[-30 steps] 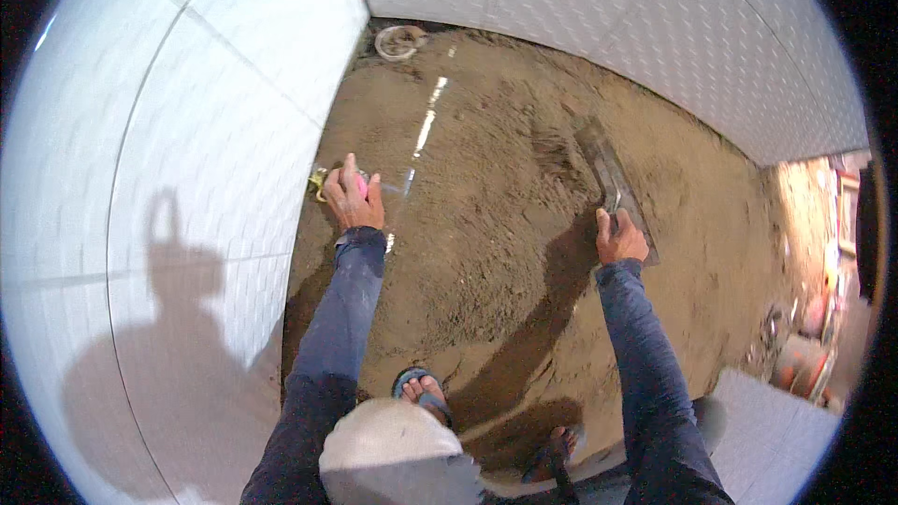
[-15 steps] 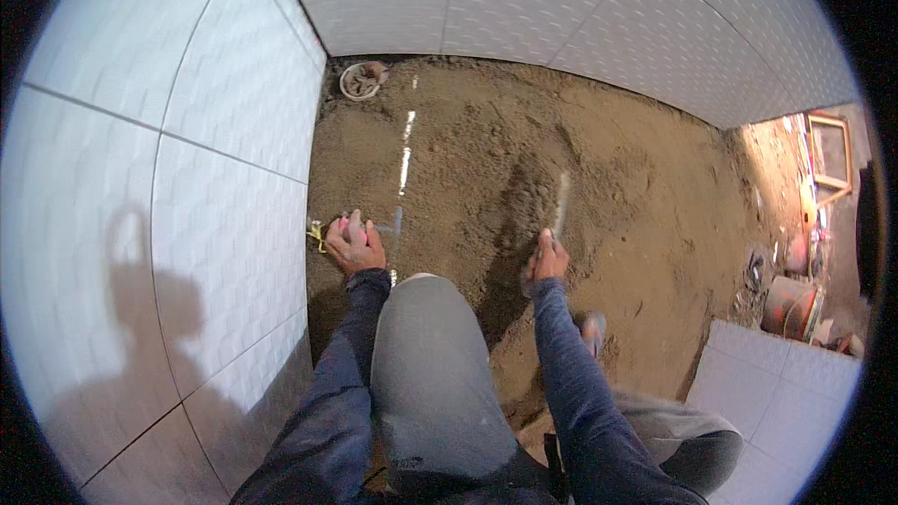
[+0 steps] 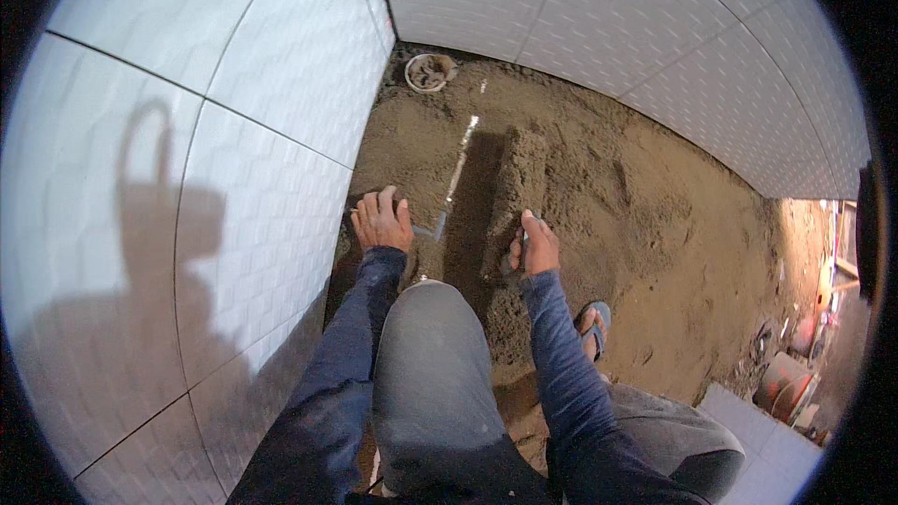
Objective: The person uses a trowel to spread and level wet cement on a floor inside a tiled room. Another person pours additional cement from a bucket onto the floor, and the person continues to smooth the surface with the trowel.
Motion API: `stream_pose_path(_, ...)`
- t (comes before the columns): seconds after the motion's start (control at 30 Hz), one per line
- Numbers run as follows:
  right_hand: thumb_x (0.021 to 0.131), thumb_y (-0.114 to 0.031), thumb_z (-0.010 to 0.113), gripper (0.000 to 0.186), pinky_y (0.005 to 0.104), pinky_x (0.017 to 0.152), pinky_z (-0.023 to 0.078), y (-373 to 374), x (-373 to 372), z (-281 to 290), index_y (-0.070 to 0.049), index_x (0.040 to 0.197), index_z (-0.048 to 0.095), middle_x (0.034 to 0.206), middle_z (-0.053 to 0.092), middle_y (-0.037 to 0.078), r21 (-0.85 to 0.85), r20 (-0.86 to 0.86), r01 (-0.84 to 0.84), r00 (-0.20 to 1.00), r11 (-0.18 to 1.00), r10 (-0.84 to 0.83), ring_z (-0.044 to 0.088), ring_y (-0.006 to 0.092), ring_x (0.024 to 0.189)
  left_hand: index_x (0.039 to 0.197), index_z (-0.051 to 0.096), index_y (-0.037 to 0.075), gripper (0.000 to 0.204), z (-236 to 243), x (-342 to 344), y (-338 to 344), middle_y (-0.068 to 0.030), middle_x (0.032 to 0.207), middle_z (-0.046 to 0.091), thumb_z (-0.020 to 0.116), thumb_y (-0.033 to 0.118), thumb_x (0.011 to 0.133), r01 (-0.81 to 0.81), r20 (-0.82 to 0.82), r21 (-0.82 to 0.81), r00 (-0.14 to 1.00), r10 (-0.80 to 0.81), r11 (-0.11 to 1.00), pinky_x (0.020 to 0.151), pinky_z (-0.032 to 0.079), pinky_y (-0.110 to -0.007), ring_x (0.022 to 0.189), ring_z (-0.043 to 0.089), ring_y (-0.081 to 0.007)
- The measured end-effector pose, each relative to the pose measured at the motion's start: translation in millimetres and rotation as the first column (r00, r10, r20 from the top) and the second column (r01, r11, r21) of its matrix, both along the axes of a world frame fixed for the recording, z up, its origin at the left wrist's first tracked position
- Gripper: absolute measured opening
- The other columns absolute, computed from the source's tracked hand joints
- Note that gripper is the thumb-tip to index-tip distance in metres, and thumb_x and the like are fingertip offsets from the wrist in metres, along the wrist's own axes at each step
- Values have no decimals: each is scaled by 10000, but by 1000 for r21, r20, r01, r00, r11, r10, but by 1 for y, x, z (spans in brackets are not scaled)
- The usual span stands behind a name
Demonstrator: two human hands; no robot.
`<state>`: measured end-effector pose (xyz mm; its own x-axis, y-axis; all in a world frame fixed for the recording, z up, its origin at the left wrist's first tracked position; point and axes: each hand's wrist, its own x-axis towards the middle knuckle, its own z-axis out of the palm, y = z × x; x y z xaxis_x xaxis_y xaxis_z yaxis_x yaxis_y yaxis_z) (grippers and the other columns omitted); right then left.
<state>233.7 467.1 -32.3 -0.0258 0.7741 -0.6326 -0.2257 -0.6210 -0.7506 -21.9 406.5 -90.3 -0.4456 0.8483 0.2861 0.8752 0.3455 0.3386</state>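
My left hand (image 3: 382, 222) lies on damp sandy mortar beside the left tiled wall, its fingers stretched out and apart. A small blue-grey angled piece (image 3: 431, 226) sits just right of it. My right hand (image 3: 536, 245) is closed round a flat hand tool, mostly hidden by my fingers and the mortar. Along the tool's left side runs a raised ridge of loose mortar (image 3: 524, 164). Left of the ridge lies a smoother, darker strip (image 3: 472, 192). A thin bright white strip (image 3: 461, 164) shows in the bed beyond my left hand.
A white-rimmed bucket (image 3: 430, 73) stands in the far corner. White textured tile walls (image 3: 271, 131) rise at left and back. My sandalled foot (image 3: 595, 327) rests on the sand. Pale floor tiles (image 3: 748, 430) and an orange-marked bucket (image 3: 782, 383) are at the right.
My right hand has moved toward the left, and a smooth strip and mortar ridge now show. My left hand's fingers have spread; the pink object and yellow string are out of sight. The view has turned.
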Motion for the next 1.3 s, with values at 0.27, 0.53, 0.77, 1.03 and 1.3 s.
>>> stream_pose_path(0.27, 891, -333, 674, 306, 396, 436, 468, 22, -89, -19, -44, 948, 594, 728, 608, 128, 111, 310, -371, 894, 922, 322, 593, 237, 495, 955, 577, 103, 215, -2, -7, -3, -119, 933, 545, 544, 314, 926, 11, 49, 1, 999, -11, 1000, 810, 402, -483, 922, 533, -343)
stream_pose_path(0.53, 909, -421, 569, 375, 567, 742, 506, 36, -126, 23, -90, 1083, 555, 880, 676, 260, -58, 937, -674, 218, 736, 274, 643, 484, 848, 887, 563, 107, 184, -14, -15, -7, -116, 888, 545, 544, 282, 941, 12, 33, 20, 999, -13, 1000, 775, 407, -471, 879, 539, -332)
stream_pose_path(0.77, 861, -403, 645, 398, 493, 730, 524, 54, 74, 8, -69, 1076, 669, 910, 680, 250, 220, 963, -417, 236, 882, -129, 662, 430, 803, 866, 555, 103, 176, -13, -5, -5, -119, 878, 549, 539, 270, 916, 19, 14, 22, 1000, -19, 1000, 764, 406, -477, 871, 538, -337)
stream_pose_path(1.03, 858, -402, 645, 464, 493, 901, 468, 145, 84, -41, -89, 1195, 585, 1186, 584, 210, 257, 946, -810, 98, 527, -310, 553, 407, 1106, 911, 552, 95, 222, -9, -1, 5, -121, 891, 552, 557, 317, 903, -21, 43, 9, 999, 21, 1000, 800, 410, -491, 905, 543, -350)
stream_pose_path(1.3, 877, -359, 645, 469, 504, 897, 459, 66, 22, -37, -83, 1245, 553, 1196, 587, 188, -65, 994, -808, -102, 586, -31, 571, 368, 1085, 908, 565, 105, 235, -19, -11, -2, -125, 856, 583, 569, 340, 899, -32, 103, 2, 994, 32, 999, 786, 421, -519, 877, 562, -365)
